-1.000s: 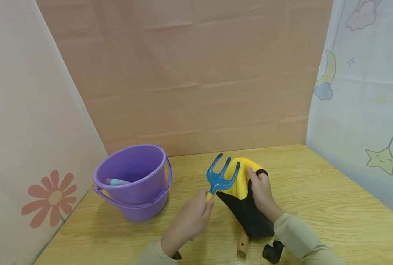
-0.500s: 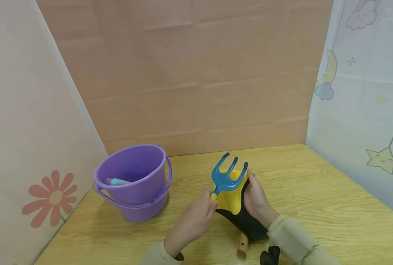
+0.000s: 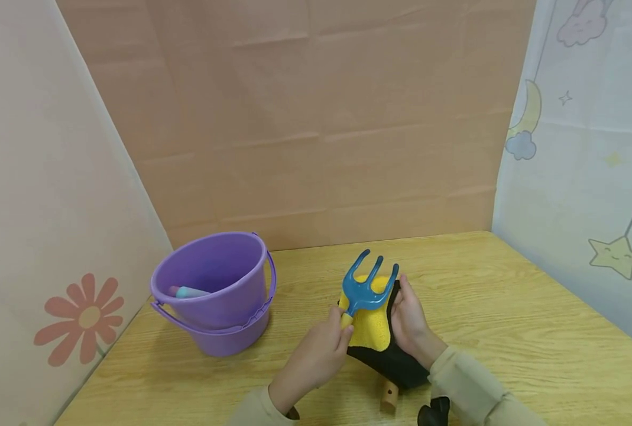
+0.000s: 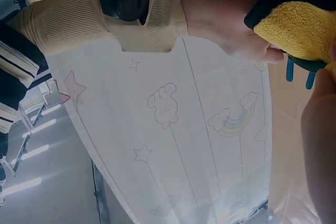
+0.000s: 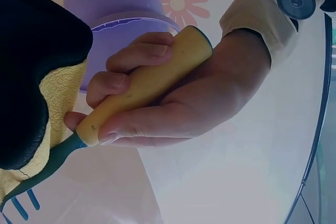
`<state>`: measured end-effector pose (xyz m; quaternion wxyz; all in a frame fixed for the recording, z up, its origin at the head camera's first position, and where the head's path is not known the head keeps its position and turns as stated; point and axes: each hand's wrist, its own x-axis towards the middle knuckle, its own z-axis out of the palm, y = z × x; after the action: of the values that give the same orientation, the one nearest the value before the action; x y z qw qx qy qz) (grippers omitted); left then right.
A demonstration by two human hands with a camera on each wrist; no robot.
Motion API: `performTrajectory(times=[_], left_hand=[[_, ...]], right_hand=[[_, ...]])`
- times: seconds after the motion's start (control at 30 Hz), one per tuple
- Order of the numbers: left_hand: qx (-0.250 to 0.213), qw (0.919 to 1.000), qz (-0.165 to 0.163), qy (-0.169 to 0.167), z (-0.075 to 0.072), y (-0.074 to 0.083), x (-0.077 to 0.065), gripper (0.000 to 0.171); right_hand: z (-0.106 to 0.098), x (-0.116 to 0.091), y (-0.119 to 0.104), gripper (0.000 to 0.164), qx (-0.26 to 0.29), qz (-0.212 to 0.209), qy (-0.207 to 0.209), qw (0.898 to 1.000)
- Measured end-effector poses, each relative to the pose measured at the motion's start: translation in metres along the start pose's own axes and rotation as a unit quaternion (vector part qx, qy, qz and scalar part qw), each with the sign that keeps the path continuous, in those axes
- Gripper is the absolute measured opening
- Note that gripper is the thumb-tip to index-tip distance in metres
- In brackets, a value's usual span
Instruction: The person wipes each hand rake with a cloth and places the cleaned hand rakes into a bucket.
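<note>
My left hand grips a hand fork by its yellow wooden handle, fingers wrapped round it in the right wrist view. The fork's blue three-pronged head points up and away. Behind the prongs, my right hand holds a yellow fleecy cloth with black edging close against the fork's back. Most of the right fingers are hidden by the cloth; one digit shows straight along its right edge. In the left wrist view the right hand reaches under the cloth, with prong tips poking out below.
A purple bucket stands at the left, its handle hanging down, with a turquoise and pink item inside. A wooden handle end with a hole sticks out from under the cloth on the wood-grain table. Fabric walls enclose the table.
The right hand and cloth have come down and left, in behind the fork. The left hand has shifted slightly right with the fork. The bucket has stayed put.
</note>
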<state>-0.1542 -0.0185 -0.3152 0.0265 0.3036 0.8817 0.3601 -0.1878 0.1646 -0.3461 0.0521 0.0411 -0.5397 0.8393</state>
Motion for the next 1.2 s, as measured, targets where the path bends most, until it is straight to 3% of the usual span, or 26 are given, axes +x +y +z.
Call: performTrajectory(times=[0.13,0.27,0.43,0.6,0.83,1.07,1.2], left_hand=[[0.002,1.0000,-0.003,-0.002,0.000,0.000,0.000,0.022],[0.005,1.0000,-0.004,-0.006,0.001,0.000,0.000,0.023],[0.043,0.9989,-0.003,-0.019,0.003,0.000,-0.002,0.026],[0.081,0.9962,0.002,-0.033,0.004,0.002,-0.005,0.017],[0.081,0.9958,0.005,-0.042,0.004,0.003,-0.007,0.015],[0.091,0.9939,0.000,-0.062,0.002,0.005,-0.008,0.015],[0.087,0.9943,0.001,-0.062,0.003,0.005,-0.009,0.015]], right_hand=[[-0.001,0.000,0.001,0.049,0.031,0.000,-0.012,0.999],[-0.002,-0.001,0.000,0.053,0.047,0.007,-0.030,0.998],[0.000,-0.002,-0.007,0.058,0.073,0.022,-0.014,0.997],[0.002,-0.006,-0.015,0.062,0.100,0.032,-0.038,0.994],[0.000,-0.006,-0.017,0.062,0.099,0.026,-0.047,0.994],[-0.007,-0.003,-0.017,0.058,0.105,-0.011,-0.054,0.993],[-0.007,-0.004,-0.020,0.049,0.098,0.000,-0.033,0.995]])
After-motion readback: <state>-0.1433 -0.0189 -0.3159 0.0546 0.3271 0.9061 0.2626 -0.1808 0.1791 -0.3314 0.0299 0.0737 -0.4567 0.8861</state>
